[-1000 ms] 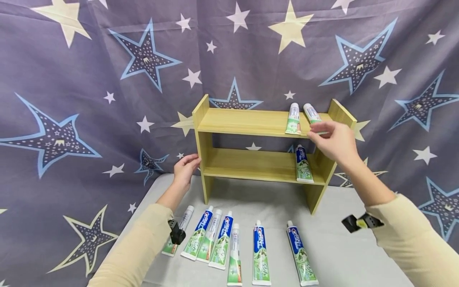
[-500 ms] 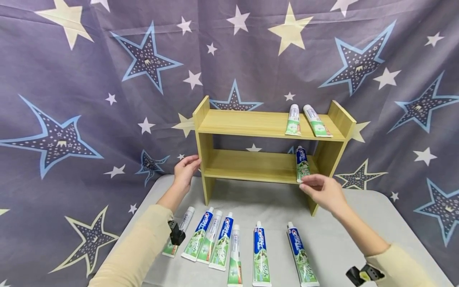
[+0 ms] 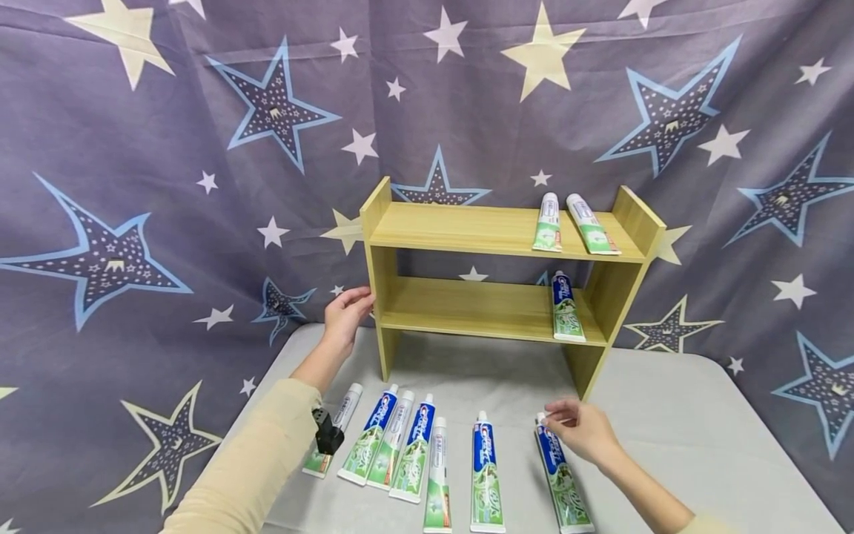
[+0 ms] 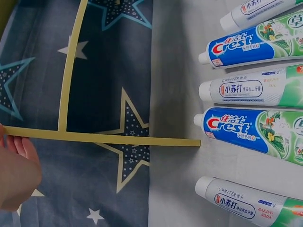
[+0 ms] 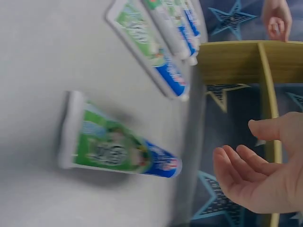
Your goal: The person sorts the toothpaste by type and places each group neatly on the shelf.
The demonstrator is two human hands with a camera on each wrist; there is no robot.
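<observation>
My right hand (image 3: 579,429) is over the cap end of the rightmost blue-and-green Crest toothpaste tube (image 3: 563,478) on the table. In the right wrist view, its thumb is apart from the loosely bent fingers (image 5: 241,172), with nothing between them. My left hand (image 3: 347,319) rests its fingertips against the outer left side of the wooden shelf (image 3: 467,228); the left wrist view shows those fingers at the panel's edge. Two white-and-green toothpaste tubes (image 3: 548,222) lie on the upper board at the right. One Crest tube (image 3: 567,308) lies on the lower board.
Several more tubes lie on the grey table in front of the shelf: another Crest tube (image 3: 487,475), a white-and-green tube (image 3: 437,475) and an overlapping group (image 3: 412,452) at the left. A star-patterned curtain (image 3: 200,111) hangs behind.
My right hand has let go of the right-hand tube on the upper board and come down past the lower board to the table tube. The left hand stays at the shelf's side.
</observation>
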